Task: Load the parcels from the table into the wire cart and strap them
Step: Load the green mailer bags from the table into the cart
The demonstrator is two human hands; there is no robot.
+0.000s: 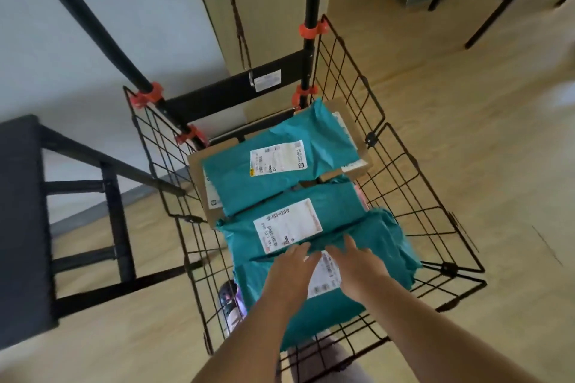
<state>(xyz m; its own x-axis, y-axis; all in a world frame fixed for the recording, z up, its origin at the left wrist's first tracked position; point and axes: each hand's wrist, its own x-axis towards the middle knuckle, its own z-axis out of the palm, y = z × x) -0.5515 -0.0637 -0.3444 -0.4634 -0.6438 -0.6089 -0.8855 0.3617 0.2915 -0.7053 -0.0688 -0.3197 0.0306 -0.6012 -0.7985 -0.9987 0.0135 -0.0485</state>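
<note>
Parcel (384, 246) beneath left hand (291, 272), right hand (357, 269) (inside wire cart (369, 137)).

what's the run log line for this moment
stage: loading | wire cart: teal parcels over cardboard box | left hand, right hand: flat on nearest teal parcel | cord: hanging, parcels unstrapped
</note>
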